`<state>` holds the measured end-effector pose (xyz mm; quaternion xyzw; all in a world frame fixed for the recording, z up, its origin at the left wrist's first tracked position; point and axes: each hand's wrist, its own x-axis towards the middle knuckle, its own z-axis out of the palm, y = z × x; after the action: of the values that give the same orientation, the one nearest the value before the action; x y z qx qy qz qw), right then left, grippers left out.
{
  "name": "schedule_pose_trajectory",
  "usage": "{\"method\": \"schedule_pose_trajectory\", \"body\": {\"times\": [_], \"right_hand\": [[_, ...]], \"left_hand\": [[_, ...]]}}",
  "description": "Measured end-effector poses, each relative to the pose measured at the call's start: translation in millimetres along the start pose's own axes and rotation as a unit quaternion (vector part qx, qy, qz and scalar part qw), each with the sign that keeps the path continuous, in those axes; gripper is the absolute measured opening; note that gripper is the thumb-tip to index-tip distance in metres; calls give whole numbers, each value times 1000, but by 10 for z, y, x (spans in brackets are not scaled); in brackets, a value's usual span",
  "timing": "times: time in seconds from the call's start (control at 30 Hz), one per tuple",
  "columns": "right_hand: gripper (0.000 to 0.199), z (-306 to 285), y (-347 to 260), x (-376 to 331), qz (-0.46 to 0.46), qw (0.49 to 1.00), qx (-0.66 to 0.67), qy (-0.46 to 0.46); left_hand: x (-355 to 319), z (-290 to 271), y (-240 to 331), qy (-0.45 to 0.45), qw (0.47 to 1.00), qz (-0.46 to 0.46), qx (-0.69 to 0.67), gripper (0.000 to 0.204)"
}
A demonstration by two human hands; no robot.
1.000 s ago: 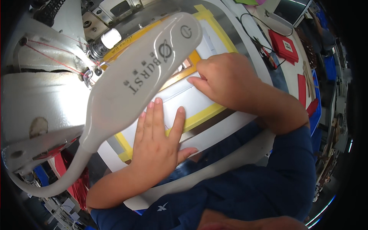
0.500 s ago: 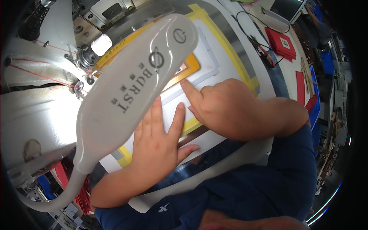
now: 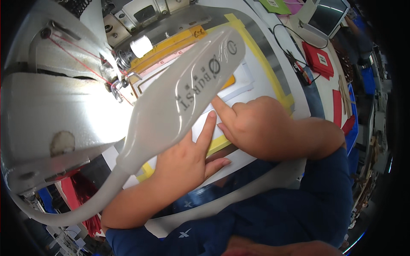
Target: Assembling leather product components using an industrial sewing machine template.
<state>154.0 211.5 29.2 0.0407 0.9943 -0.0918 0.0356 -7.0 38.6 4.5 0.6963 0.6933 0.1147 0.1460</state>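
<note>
Left hand (image 3: 183, 160) flat, fingers spread on white sheet (image 3: 241, 87), right hand (image 3: 252, 123) at 3 o'clock, forefinger pressing sheet, lamp (image 3: 179, 98) above, neither gripping

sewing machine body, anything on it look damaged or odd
One thing: a brownish worn patch on the sewing machine body's pale side, left of the lamp head, like chipped paint or rust. The red thread runs taut. Both hands, left hand and right hand, lie flat on the white template.

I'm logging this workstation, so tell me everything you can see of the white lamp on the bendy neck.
The lamp has a long, flat, paddle-shaped head of glossy white plastic with round button marks near its far end. It narrows to a pale flexible neck curving down to the lower left. It hangs tilted above the white and yellow template, hiding part of the left hand. Nothing visibly touches it.
</note>
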Motion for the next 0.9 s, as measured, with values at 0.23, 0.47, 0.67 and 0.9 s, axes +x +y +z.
{"method": "schedule_pose_trajectory", "body": {"times": [0.23,0.47,0.67,0.9], "right_hand": [[68,-3,10,-10,-16,999,-8,31],[55,-13,17,-1,-30,999,-20,30],[38,-65,23,15,-37,998,-22,55],[28,-16,247,206,-1,970,113,217]], "left_hand": [[22,28,-11,-24,999,-5,-48,100],[49,41,10,-23,998,-12,-60,101],[45,50,17,-21,998,-11,-57,104],[65,26,8,-28,999,-5,-44,104]]}}
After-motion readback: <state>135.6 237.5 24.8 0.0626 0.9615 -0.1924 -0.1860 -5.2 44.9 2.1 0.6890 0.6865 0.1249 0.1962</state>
